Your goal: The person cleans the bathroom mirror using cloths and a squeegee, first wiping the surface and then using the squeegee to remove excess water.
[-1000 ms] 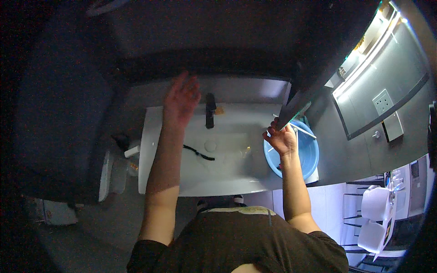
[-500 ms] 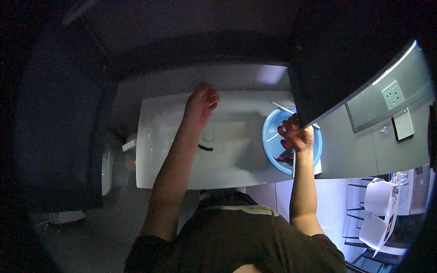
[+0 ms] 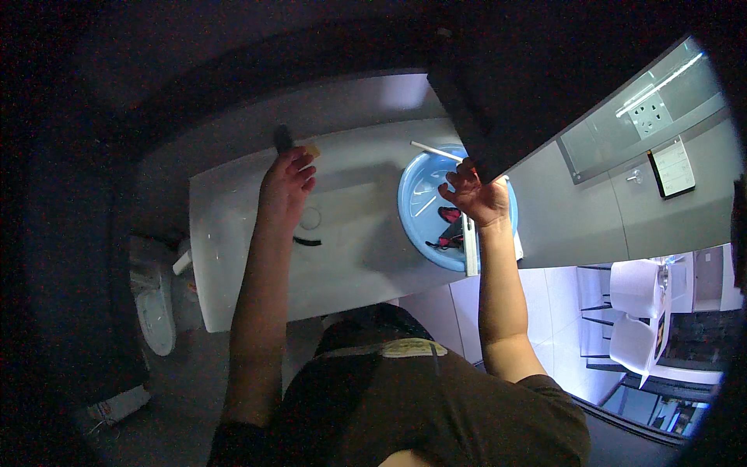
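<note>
My left hand (image 3: 289,187) is raised over the far left of a white sink (image 3: 226,257), its fingers curled on a small yellow piece (image 3: 311,150) whose kind I cannot make out. Just beyond the fingertips stands a dark rounded thing (image 3: 283,138), too dim to name. My right hand (image 3: 481,196) is bent up at the lower corner of a dark hanging panel (image 3: 498,132), like a cabinet door, and seems to grip its edge. Below that hand, a light blue basin (image 3: 412,222) holds pink-and-black items (image 3: 449,233). A black curved strip (image 3: 306,242) lies by the sink drain (image 3: 310,218).
White bars (image 3: 436,151) lie across the basin's rim. Right of it runs a grey counter (image 3: 568,222), with a wall socket (image 3: 644,114) and a notepad (image 3: 673,169) beyond. A toilet (image 3: 157,319) stands at left; white chairs (image 3: 634,284) are at far right.
The view has turned, shifting the sink and basin leftward. My left hand has moved toward the sink's far left, showing more of the yellow piece. The right hand stays at the panel corner.
</note>
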A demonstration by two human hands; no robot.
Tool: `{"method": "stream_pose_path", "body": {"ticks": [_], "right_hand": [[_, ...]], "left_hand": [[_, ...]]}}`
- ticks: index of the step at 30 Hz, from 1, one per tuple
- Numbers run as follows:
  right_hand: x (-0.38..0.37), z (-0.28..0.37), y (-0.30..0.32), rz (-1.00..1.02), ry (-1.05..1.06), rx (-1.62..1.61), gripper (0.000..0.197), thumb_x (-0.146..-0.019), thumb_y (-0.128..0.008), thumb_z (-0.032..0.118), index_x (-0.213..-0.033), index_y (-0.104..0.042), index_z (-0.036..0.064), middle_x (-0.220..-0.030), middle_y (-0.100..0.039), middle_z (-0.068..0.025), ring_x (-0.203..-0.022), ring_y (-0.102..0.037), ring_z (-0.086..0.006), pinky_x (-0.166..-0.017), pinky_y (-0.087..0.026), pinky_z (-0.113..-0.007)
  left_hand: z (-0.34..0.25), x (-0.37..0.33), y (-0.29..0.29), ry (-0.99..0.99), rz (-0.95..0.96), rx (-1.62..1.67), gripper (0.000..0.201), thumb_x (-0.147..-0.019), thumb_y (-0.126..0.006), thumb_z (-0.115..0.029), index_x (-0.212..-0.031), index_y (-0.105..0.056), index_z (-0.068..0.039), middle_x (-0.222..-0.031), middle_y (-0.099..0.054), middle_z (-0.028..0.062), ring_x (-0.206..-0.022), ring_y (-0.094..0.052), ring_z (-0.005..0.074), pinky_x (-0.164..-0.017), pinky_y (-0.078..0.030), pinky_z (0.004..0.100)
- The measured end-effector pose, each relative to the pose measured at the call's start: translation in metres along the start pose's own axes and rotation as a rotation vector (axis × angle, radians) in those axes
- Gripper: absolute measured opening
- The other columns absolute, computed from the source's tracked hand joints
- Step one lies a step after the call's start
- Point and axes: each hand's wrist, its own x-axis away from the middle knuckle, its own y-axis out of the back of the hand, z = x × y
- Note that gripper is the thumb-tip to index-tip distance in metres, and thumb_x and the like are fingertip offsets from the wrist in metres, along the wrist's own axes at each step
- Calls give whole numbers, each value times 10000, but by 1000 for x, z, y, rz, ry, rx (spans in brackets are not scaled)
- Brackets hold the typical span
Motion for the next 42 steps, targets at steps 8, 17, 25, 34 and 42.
{"method": "stream_pose_path", "body": {"ticks": [8, 17, 25, 34, 42], "right_hand": [[-3, 5, 7, 54, -12, 132, 202, -860, -573, 284, -784, -625, 104, -707, -559, -45, -746, -494, -224, -837, -342, -479], [1, 10, 0, 16, -11, 226, 189, -849, -605, 295, -768, -628, 126, -707, -578, -28, -717, -492, -199, -808, -346, -455], [7, 11, -6, -206, 60, 230, 121, -880, -584, 229, -867, -591, 108, -721, -551, -38, -664, -490, -192, -785, -390, -437], [12, 6, 17, 6, 49, 112, 241, -965, -421, 246, -1008, -615, 109, -874, -663, -84, -749, -539, -206, -759, -423, -399], [32, 3, 42, -6, 26, 109, 298, -973, -454, 338, -1057, -624, 109, -832, -657, -48, -747, -592, -185, -723, -433, -362]], "left_hand": [[4, 8, -6, 5, -33, -46, 307, -918, -569, -377, -1063, -620, -111, -957, -618, 24, -834, -558, 141, -769, -423, 314], [-8, 32, -22, -28, 24, -71, 358, -899, -592, -405, -1087, -605, -101, -936, -603, 21, -839, -557, 140, -746, -426, 292], [0, 47, -21, -57, 34, -141, 331, -906, -579, -331, -1118, -577, -77, -948, -626, 45, -807, -582, 143, -715, -433, 286], [3, 63, -23, -89, 49, -274, 349, -904, -592, -355, -1100, -592, -66, -963, -630, 55, -833, -590, 146, -714, -447, 291], [5, 71, -33, -70, 70, -273, 336, -924, -571, -319, -1134, -577, -58, -967, -629, 58, -845, -594, 149, -727, -450, 290]]}}
